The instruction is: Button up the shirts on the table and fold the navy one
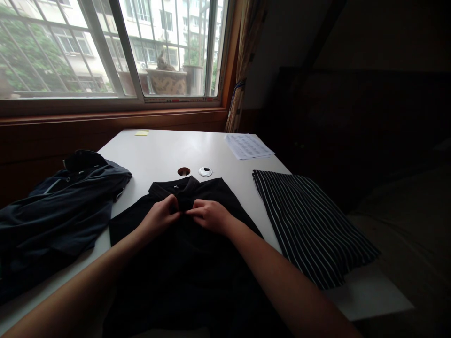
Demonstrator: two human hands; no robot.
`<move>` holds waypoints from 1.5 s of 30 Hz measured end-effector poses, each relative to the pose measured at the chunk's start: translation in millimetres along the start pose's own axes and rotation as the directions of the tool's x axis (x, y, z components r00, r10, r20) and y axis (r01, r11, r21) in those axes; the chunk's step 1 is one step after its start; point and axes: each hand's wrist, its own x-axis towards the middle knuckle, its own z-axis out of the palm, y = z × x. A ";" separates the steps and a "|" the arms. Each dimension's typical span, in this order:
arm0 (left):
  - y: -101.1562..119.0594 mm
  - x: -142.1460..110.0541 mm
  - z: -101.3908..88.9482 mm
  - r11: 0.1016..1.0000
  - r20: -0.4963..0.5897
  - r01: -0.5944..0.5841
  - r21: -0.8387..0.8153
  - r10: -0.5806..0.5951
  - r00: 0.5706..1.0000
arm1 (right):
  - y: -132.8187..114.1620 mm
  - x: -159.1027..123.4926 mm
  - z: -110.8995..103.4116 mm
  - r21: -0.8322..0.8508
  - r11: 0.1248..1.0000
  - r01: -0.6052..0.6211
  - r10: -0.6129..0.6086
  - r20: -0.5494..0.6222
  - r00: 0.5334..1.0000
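A black collared shirt (183, 263) lies flat on the white table (165, 152), its collar pointing toward the window. My left hand (160, 217) and my right hand (209, 215) meet just below the collar, at the middle of the shirt's front. Both hands have their fingers curled and pinched on the shirt's fabric there. What exactly sits between the fingertips is too dark to make out.
A dark blue jacket (59, 211) is heaped at the left of the table. A folded black-and-white striped garment (310, 225) lies at the right. Printed papers (248, 146) and a yellow note (141, 133) lie at the far edge, with a cable hole (183, 171) and its cap (205, 171) behind the collar.
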 end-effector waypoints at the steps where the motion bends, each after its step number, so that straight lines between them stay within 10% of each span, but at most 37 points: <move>1: 0.5 -0.1 0.8 1.000 -0.005 0.007 0.013 -0.007 1.000 | 0.3 -0.1 0.4 0.007 1.000 0.000 0.000 -0.001 1.000; 28: 12.2 -3.1 12.4 0.990 -0.114 0.077 0.117 -0.064 0.991 | 9.1 3.5 2.6 0.231 0.973 -0.012 0.004 0.031 1.000; 45: -2.4 2.1 -1.1 0.965 -0.068 0.142 -0.221 -0.160 0.985 | 0.1 4.7 -7.2 0.118 0.992 -0.040 0.021 0.158 0.987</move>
